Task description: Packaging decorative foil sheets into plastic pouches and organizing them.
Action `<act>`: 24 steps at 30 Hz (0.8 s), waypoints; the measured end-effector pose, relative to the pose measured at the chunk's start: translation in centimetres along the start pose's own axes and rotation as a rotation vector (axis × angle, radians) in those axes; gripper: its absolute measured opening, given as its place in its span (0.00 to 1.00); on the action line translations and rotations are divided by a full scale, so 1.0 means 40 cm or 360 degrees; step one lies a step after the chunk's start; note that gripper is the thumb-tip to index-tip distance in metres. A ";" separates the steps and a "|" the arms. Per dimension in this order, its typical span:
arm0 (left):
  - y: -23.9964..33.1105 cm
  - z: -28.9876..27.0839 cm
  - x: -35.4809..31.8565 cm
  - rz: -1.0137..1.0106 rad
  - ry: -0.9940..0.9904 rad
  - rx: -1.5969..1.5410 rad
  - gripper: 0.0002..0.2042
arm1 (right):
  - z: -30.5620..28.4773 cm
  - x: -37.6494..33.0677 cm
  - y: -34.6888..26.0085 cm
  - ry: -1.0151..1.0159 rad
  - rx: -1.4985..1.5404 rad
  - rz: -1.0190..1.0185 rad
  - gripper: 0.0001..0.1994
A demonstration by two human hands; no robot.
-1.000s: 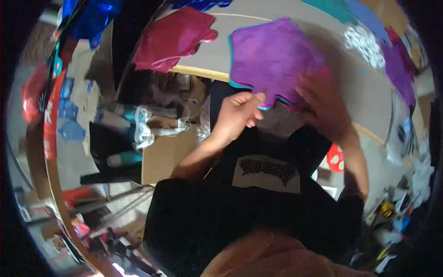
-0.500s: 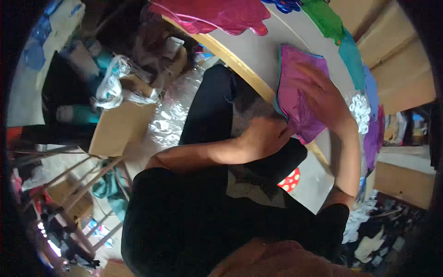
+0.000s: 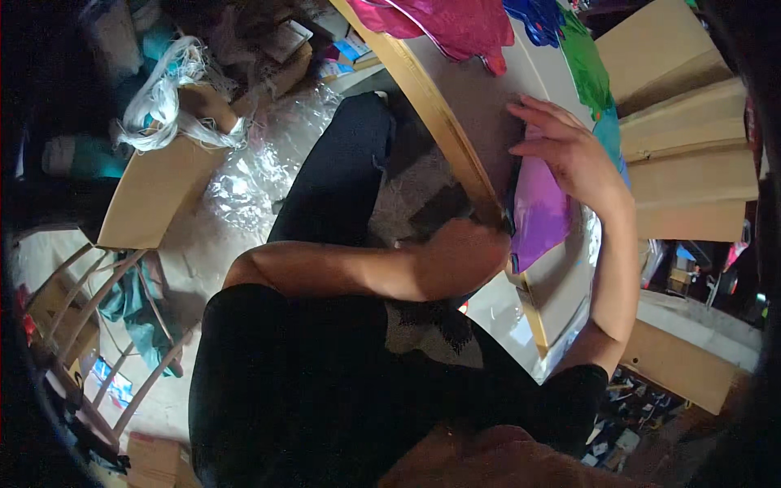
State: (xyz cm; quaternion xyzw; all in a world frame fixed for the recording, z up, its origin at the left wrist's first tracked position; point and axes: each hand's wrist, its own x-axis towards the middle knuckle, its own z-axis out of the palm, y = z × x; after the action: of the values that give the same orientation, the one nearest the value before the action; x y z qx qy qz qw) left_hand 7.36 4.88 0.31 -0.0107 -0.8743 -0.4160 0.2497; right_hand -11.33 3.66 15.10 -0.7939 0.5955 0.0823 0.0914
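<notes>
A shiny purple piece of fabric (image 3: 541,207) with a dark edge lies at the near side of the grey-topped table (image 3: 455,81). My left hand (image 3: 465,259) is curled closed at its lower left corner, against the dark edge; the fingertips are hidden behind the hand. Over the upper part of the fabric, my right hand (image 3: 573,154) has its fingers stretched out and apart. Its fingertips reach past the fabric's top end, and I cannot tell whether they touch the table.
Crimson fabric (image 3: 455,28), blue fabric (image 3: 534,20) and green fabric (image 3: 587,73) lie along the table's far side. A wooden strip (image 3: 443,110) edges the table. Cardboard boxes (image 3: 691,146) stand at right. White yarn (image 3: 167,98) hangs over a carton (image 3: 154,191) at left, beside clear plastic wrap (image 3: 252,175).
My view has turned. My right hand has gone from lying flat on the fabric to its upper end, fingers more spread. The fabric shows narrower now. My left hand stays at its lower corner.
</notes>
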 end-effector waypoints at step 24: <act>-0.033 -0.090 -0.028 -0.0578 -0.0225 -0.0411 0.20 | 0.085 -0.103 -0.040 0.0214 0.0246 0.0091 0.29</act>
State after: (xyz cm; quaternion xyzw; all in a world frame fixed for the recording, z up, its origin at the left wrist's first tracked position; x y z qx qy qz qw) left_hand 9.60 1.61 0.76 0.0858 -0.8168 -0.5607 0.1054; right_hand -11.01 8.76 12.89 -0.7709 0.6273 -0.0149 0.1099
